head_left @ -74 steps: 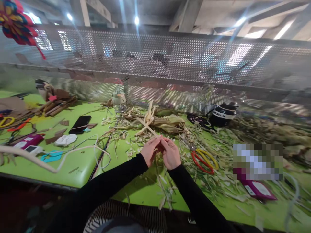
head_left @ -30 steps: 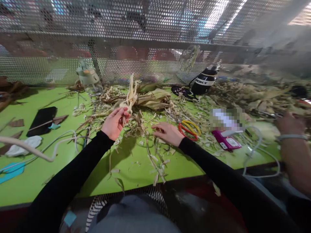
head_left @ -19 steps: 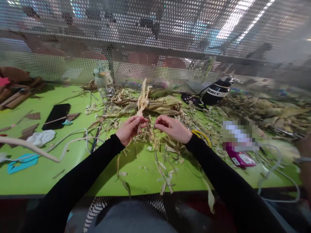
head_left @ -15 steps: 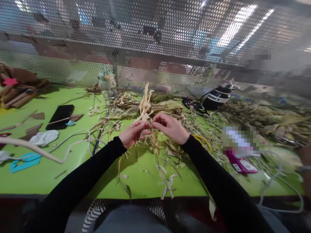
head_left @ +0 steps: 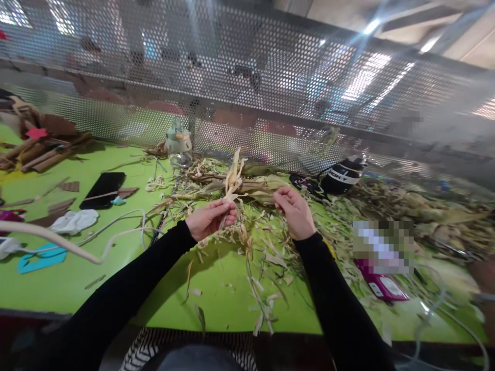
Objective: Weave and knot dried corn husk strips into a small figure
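My left hand [head_left: 211, 219] is closed in a pinch round the lower end of a pale corn husk bundle [head_left: 234, 179], which stands up above the fingers with its tips loose. To the right, my right hand [head_left: 297, 212] is apart from the bundle, its thumb and fingers pressed together. Whatever those fingertips hold, if anything, is too small to make out. Behind both hands lies a heap of dry corn husks [head_left: 266, 184]. Torn strips and scraps of husk [head_left: 276, 259] are strewn on the green table below and between my forearms.
A clear bottle with a green lid [head_left: 180, 145] and a black bottle [head_left: 342, 176] stand by the perforated metal screen [head_left: 247, 121]. On the left are a black phone [head_left: 103, 189], white cables [head_left: 69, 243] and brown rolls [head_left: 50, 154]. A magenta device [head_left: 382, 286] lies right.
My right hand has moved away to the right from my left hand, opening a gap between them. My left hand keeps hold of the corn husk bundle. The camera view has shifted slightly.
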`<state>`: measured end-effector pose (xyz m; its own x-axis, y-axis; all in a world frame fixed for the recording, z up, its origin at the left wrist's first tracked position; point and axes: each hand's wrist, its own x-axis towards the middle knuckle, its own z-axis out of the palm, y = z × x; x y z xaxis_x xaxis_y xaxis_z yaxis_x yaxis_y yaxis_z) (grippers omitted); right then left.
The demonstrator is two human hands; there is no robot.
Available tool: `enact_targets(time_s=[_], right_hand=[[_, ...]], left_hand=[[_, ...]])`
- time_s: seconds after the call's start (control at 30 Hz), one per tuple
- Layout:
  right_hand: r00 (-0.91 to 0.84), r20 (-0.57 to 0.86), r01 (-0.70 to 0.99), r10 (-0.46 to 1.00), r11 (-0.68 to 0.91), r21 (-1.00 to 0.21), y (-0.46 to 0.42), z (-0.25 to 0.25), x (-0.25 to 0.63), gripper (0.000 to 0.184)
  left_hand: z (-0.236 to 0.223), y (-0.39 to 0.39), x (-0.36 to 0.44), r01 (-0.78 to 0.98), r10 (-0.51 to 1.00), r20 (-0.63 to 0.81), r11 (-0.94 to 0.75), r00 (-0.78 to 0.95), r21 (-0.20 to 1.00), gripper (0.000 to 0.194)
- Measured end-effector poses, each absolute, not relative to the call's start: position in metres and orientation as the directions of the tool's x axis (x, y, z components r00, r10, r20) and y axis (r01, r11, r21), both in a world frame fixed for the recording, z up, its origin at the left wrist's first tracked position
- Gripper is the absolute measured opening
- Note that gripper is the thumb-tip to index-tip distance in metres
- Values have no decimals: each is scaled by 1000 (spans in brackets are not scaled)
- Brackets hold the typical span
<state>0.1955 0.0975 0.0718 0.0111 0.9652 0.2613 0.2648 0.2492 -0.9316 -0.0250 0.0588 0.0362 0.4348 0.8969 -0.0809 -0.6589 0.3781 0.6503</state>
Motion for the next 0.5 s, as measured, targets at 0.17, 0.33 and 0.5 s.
enact_targets(time_s=[0.17, 0.33, 0.5], right_hand=[[59, 287, 313, 956, 255, -915, 99, 57, 214, 28], [59, 312, 419, 948, 260, -870, 105, 38, 231, 22], [-26, 315, 533, 949, 280, -799, 108, 39, 234, 12]], left_hand=[[37, 60, -29, -642, 896, -100, 385, 433, 663, 4], [38, 59, -32, -638, 918, -143, 363, 370, 679, 9], [38, 59, -31, -577, 914, -205, 384, 351, 721, 7]])
